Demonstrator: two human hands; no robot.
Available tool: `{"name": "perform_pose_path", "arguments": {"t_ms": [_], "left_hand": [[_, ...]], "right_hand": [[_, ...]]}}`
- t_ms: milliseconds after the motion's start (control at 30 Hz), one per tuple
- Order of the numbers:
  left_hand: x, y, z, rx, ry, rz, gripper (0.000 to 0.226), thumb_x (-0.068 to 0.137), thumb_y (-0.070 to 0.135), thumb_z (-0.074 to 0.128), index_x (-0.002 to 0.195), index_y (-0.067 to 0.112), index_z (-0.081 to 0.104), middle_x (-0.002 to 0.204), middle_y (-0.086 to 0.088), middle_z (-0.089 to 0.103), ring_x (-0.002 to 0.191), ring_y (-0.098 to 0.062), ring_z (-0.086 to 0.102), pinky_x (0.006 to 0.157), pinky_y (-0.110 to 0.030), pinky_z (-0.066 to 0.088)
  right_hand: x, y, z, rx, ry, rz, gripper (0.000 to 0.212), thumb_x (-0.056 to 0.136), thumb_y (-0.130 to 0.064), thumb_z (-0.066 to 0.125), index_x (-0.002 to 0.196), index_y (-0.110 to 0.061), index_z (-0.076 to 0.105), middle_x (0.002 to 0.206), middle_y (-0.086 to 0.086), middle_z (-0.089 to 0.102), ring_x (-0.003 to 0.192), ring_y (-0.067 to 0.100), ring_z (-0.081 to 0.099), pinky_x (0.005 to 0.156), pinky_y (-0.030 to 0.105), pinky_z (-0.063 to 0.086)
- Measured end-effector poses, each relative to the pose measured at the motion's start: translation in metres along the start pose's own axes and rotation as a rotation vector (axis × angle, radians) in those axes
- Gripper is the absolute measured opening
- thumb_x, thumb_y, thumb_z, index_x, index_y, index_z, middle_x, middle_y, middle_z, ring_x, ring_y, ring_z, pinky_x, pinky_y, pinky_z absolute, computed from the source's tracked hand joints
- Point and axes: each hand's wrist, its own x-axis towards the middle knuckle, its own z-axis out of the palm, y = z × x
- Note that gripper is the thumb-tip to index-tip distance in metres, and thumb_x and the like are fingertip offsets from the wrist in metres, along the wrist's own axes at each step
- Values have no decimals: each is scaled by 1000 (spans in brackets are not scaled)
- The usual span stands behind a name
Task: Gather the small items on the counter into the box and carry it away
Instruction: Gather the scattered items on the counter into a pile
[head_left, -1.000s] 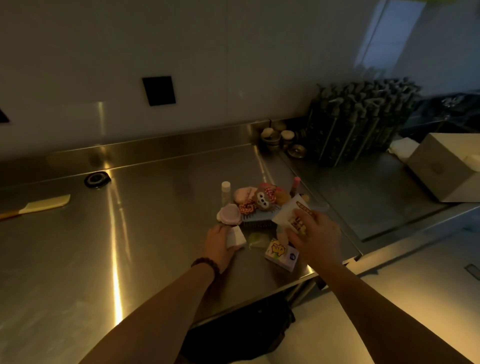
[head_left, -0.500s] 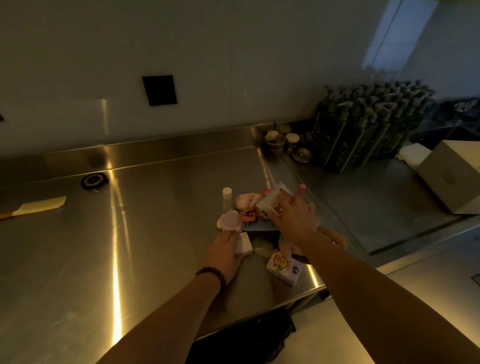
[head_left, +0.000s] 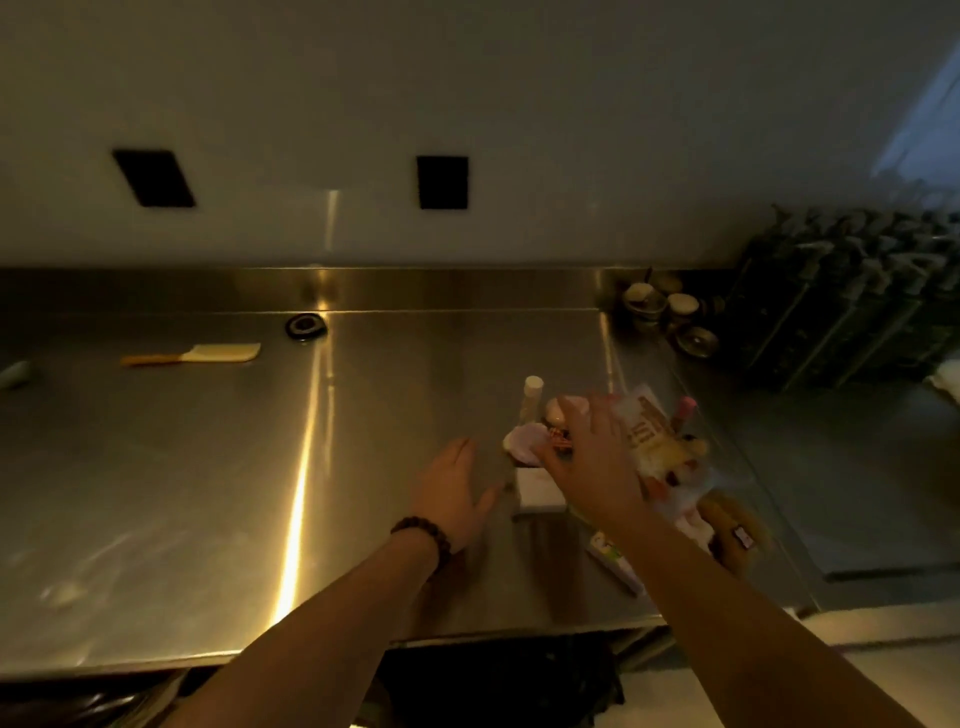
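While two hands reach out, the left hand (head_left: 456, 493) lies flat with fingers spread on the worktop (head_left: 208, 467), just left of the small items (head_left: 597, 447). The right hand (head_left: 592, 457) hovers above that one blurry pile, fingers spread.

Steel-grey desk (head_left: 208, 467) with a bright golden streak of glare running down it. Pale off-white wall (head_left: 467, 78), and two black squares (head_left: 442, 182) sit on it. Over on the left, a cream spatula (head_left: 221, 352) with an orange handle, and a black round disc (head_left: 306, 326) behind it. In the cluster: a white-capped bottle (head_left: 532, 396), a soft pink round piece (head_left: 524, 439), a white block (head_left: 540, 493), a white packet (head_left: 647, 423) printed with brownish-red lettering, a pink-tipped tube (head_left: 685, 410). Dark brown beaded bracelet (head_left: 423, 532) at the left wrist. Dark green bottles (head_left: 841, 301) far right.
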Motion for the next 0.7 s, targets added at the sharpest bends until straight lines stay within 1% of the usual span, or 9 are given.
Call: {"name": "perform_pose_path", "arguments": {"t_ms": [67,133,200,300,433,533,633,700], "left_hand": [[-7,-23,-20,17,55,-42,70,89,45,50,146,13,22,151,-7,28,136,-22,28,113,-33,23],[-14,-50,-45,25,118,-82,70,89,46,50,144,12,26,149,-8,32,135,-23,30,112,-33,23],[-21,-81,-70,26,185,-148,68,88,48,50,143,13,29,147,-7,36,134,-22,32,112,-30,24],[-32,-133,-107,58,254,-248,66,88,51,46,142,15,31,144,-5,39,131,-21,36,109,-32,28],[-37,-210,-156,80,316,-358,63,88,53,45,140,17,33,140,-3,43,128,-19,39,108,-35,33],[-32,-279,-197,84,339,-423,64,87,52,48,139,18,34,140,-3,43,129,-19,38,109,-38,33],[-20,-351,-240,79,342,-468,64,86,51,49,140,20,33,141,-3,41,131,-21,35,110,-40,31],[-11,-397,-267,78,343,-497,65,85,51,50,140,19,33,141,-4,41,131,-22,34,110,-39,30]], "right_hand": [[3,-28,18,17,-71,-75,68,87,-53,49,144,-23,28,154,12,21,143,31,18,116,49,20],[9,-59,37,26,-115,-142,65,87,-52,51,143,-22,33,155,14,22,143,31,18,116,47,20],[15,-94,57,19,-161,-188,61,88,-51,51,140,-23,38,154,15,22,140,33,23,113,44,24],[25,-150,87,53,-250,-226,57,88,-49,51,138,-24,40,154,12,20,139,32,24,111,43,27],[47,-229,134,88,-325,-305,53,88,-47,51,136,-26,42,153,8,21,138,29,25,110,42,27],[70,-291,176,97,-352,-349,53,89,-49,50,137,-30,40,153,5,21,139,27,24,108,43,30],[98,-352,216,86,-378,-347,54,89,-51,48,138,-31,38,153,5,22,139,26,25,107,43,34],[118,-388,241,75,-401,-331,55,89,-51,49,138,-30,38,152,8,24,137,28,27,108,43,34]]}}
